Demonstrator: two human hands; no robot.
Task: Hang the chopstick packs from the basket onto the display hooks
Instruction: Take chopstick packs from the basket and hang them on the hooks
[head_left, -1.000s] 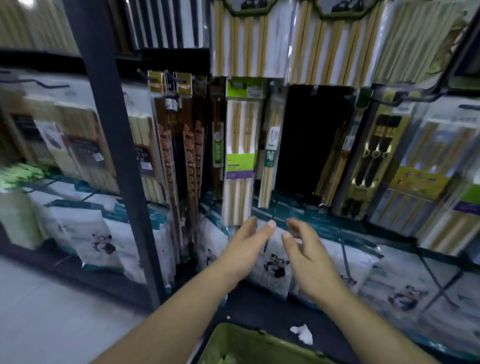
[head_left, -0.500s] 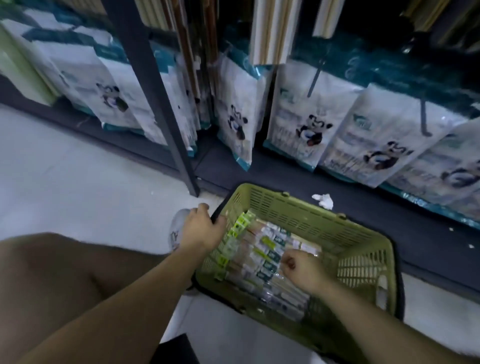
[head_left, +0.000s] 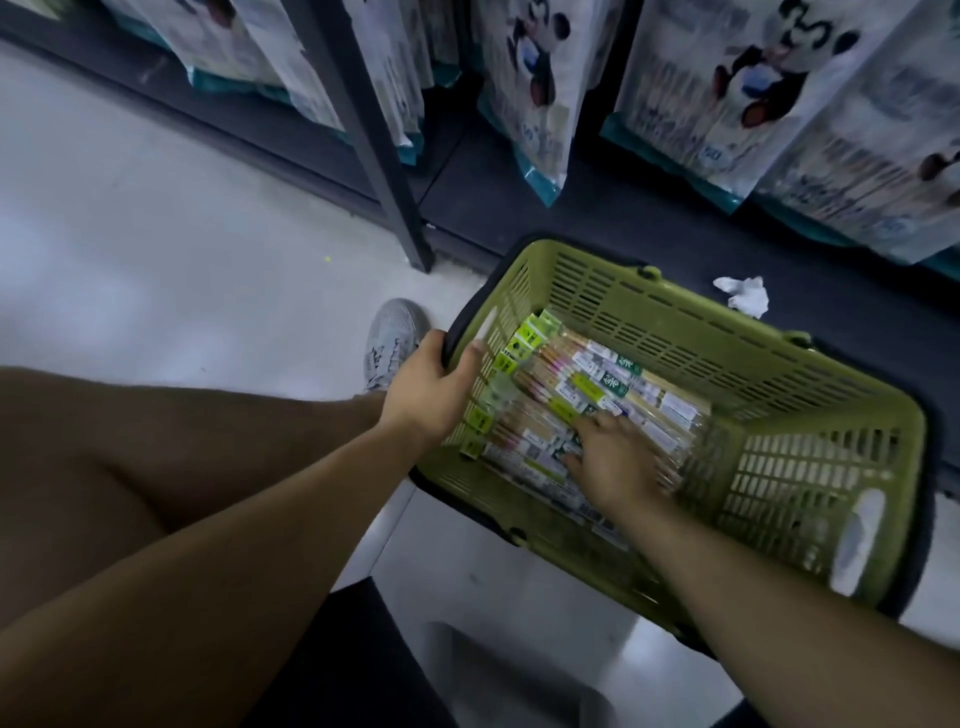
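A green plastic basket (head_left: 675, 306) stands on the floor in front of the shelving. Several clear chopstick packs (head_left: 587, 374) with green and white labels lie flat in its bottom. My left hand (head_left: 426, 395) grips the basket's left rim, thumb inside and fingers round the dark handle. Inside the basket, my right hand (head_left: 618, 462) lies on top of the packs with its fingers stretched out over them, somewhat blurred. The display hooks are out of view.
A dark shelf post (head_left: 379, 156) stands just left of the basket. Bags with panda prints (head_left: 540, 78) hang along the shelf's lower row. A crumpled white paper (head_left: 743, 293) lies on the dark base. My grey shoe (head_left: 392, 338) and bare thigh (head_left: 104, 457) are at the left.
My view dropped from the hanging packs to the floor basket. Both hands came down; the left took the rim and the right spread onto the packs.
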